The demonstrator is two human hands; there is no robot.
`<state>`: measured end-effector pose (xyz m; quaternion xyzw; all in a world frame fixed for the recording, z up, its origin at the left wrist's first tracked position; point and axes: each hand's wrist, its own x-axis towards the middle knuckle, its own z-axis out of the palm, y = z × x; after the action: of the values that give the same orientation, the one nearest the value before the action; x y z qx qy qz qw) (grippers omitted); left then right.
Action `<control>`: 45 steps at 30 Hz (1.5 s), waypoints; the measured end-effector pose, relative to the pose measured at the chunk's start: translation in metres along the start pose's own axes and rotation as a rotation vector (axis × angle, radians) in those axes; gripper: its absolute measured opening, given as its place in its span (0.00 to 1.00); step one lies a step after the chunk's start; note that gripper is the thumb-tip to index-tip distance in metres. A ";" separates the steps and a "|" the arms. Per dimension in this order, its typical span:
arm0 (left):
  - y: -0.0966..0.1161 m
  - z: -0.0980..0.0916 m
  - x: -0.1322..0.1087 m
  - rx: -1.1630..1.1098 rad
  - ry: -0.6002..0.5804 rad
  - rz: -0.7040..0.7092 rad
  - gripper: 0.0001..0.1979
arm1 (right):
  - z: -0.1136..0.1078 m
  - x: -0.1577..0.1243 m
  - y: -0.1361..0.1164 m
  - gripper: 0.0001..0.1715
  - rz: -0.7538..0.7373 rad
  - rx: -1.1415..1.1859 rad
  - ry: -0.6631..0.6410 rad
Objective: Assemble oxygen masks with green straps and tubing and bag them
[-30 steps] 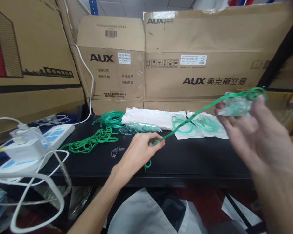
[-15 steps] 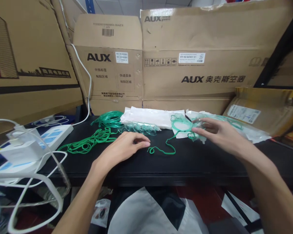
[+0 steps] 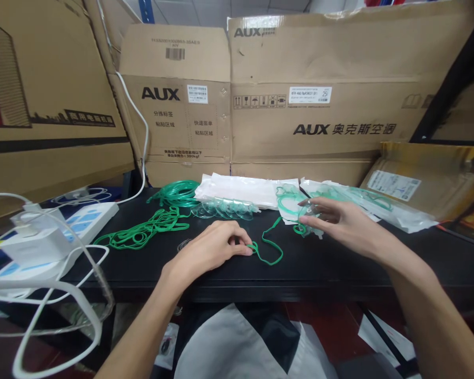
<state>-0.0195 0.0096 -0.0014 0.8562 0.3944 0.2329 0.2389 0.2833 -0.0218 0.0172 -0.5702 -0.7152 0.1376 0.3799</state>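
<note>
On the black tabletop, my left hand pinches the free end of a green elastic strap between thumb and fingertips. The strap loops rightward to a clear greenish plastic mask, which looks like an oxygen mask. My right hand grips this mask with thumb and fingers, hiding part of it. Several similar clear masks lie in a row behind my left hand. A bundle of green elastic straps rests to the left, with coiled green tubing behind it.
White plastic packets lie along the back, and another bag with pale green tubing is at the right. A white power strip with looping cables takes the left side. Large cardboard boxes wall off the rear.
My left hand has moved right and nearer, and now pinches the strap end. My right hand has brought the mask slightly left and nearer. The strap loop has shifted toward me.
</note>
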 end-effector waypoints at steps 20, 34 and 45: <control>0.014 0.002 0.010 -0.335 0.212 0.007 0.11 | 0.022 -0.007 -0.030 0.24 -0.117 0.414 -0.258; 0.006 0.013 0.017 -0.497 0.276 -0.041 0.10 | 0.040 -0.011 -0.052 0.14 -0.170 0.592 -0.303; 0.011 0.013 0.016 -0.573 0.251 -0.043 0.12 | 0.048 -0.013 -0.058 0.20 -0.150 0.631 -0.297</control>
<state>0.0036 0.0126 -0.0021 0.7101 0.3572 0.4332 0.4249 0.2096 -0.0406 0.0161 -0.3445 -0.7249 0.4046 0.4383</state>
